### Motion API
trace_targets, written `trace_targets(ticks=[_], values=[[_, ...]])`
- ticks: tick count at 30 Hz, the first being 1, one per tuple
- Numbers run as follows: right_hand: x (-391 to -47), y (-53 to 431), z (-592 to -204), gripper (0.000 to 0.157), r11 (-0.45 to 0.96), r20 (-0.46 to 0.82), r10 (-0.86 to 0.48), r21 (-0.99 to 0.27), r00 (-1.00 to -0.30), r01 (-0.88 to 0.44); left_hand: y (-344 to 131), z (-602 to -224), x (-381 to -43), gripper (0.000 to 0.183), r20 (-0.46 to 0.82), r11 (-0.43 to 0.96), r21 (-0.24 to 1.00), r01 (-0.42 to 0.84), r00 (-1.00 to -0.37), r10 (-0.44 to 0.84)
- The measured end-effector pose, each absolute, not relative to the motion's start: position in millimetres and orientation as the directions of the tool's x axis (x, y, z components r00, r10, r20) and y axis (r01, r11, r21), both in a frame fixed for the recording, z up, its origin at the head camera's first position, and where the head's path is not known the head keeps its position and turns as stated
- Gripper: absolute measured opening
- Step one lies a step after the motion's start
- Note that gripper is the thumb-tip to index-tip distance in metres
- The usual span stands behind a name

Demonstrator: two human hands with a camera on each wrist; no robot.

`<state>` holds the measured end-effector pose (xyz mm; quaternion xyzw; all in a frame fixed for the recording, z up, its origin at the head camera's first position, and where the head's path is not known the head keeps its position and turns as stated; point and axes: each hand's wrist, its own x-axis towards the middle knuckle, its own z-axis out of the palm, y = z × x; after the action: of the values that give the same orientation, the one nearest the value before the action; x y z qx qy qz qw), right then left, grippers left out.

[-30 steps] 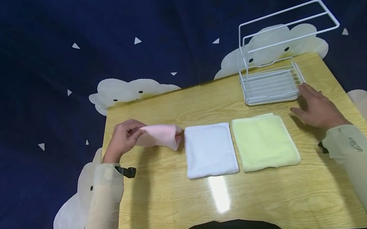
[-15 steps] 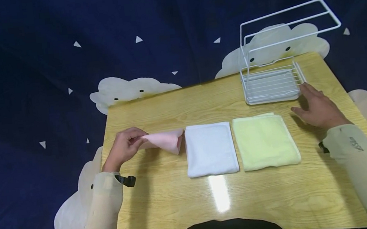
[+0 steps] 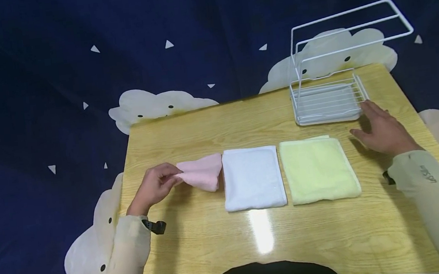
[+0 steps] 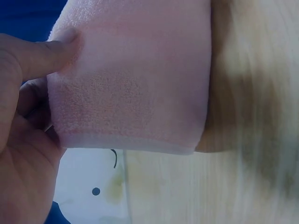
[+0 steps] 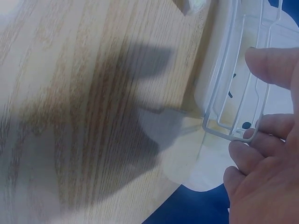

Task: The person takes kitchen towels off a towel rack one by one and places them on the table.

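My left hand (image 3: 154, 187) pinches the left edge of a pink towel (image 3: 202, 174) between thumb and fingers. In the left wrist view the towel (image 4: 135, 84) hangs folded, its hemmed edge at the bottom. Its right side sags close to a folded white towel (image 3: 253, 178) in the head view. A folded pale yellow towel (image 3: 319, 170) lies to the right of the white one. My right hand (image 3: 383, 131) is at the near right corner of a white wire rack (image 5: 233, 138), fingertips at its rim and thumb apart, gripping nothing plainly.
Under the rack is a shallow white tray (image 3: 328, 121); a tall wire frame rises from the rack's left side. All stand on a wooden table (image 3: 223, 248). Behind it hangs a dark blue curtain (image 3: 208, 31) with clouds and triangles.
My left hand has come nearer to me and slightly right with the pink towel, whose near edge has dropped lower beside the white towel. The right hand stays at the rack.
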<state>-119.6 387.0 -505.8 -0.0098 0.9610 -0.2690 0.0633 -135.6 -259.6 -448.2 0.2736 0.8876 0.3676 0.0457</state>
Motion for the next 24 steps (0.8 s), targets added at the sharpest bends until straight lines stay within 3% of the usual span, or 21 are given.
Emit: trace_targets(ticks=[11,24], values=[[-115.6,388.0,-509.6,0.09,0.855,-0.106,-0.041,-0.518,-0.994,0.02,-260.0,-460.2,-126.2,0.013,0.099,0.541,0.717,0.439,-0.833,0.545],[-121.1,385.3,-511.0,0.09,0.867,-0.101,-0.031,-0.497,-0.994,0.024,-263.1,-478.5,-118.2,0.015,0.013,0.613,0.69,0.385,-0.853,0.521]])
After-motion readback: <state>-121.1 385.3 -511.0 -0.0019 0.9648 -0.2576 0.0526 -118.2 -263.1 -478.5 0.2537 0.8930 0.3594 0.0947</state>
